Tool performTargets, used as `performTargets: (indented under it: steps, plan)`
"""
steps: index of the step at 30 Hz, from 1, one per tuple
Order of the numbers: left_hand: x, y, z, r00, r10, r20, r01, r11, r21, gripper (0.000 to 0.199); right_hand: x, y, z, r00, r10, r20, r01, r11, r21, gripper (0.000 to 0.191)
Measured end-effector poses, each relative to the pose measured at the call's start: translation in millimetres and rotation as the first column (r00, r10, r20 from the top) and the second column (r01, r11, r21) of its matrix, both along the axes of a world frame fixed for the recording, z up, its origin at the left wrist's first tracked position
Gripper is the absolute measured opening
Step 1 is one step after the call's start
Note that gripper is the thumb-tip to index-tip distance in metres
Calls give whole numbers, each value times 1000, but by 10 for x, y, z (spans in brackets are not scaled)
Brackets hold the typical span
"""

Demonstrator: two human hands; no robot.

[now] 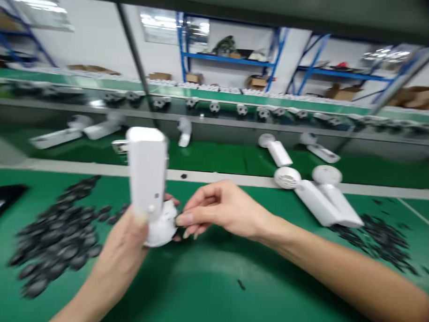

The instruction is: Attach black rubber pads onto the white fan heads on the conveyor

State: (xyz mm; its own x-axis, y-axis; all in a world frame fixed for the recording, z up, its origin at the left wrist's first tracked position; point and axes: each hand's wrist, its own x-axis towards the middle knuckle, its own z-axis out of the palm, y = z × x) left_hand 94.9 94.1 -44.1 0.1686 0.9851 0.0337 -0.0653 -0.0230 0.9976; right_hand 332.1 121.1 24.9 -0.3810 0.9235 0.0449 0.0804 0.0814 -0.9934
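My left hand [122, 244] is closed around a white security camera housing [147, 170] and holds it upright above the green bench. At its lower end, the round white base [162, 228] faces to the right. Thumb and fingers of my right hand [221, 210] are pinched together at the base's right edge. Something small and dark shows at those fingertips, but blur and the fingers hide what it is.
A heap of round black caps [62, 235] lies on the left. Thin black strips [384, 239] are scattered at right, beside two white camera housings [320, 202]. Behind the pale bench edge [235, 179], more housings lie on a green conveyor belt [223, 156].
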Motion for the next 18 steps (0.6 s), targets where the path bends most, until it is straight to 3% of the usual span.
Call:
performTargets:
  steps: [3,6,12,18]
  plan:
    - [75,-75,93,998,69,-4,-69,998,-12,68,-63,111,-79,974,173,-146,-203,954,-220,40]
    - [187,-93,147,999,39,-14,-40,999,-34,75,-98,174,-93,953,196,-231,-271,891,-364,36]
    - [208,-89,191,997,-33,-64,37,997,64,64,-83,171,-82,958,189,-217,-264,877,-402,34]
    - [231,-60,279,979,-27,-201,47,994,99,63,-77,163,-107,951,238,-196,-298,875,-382,36]
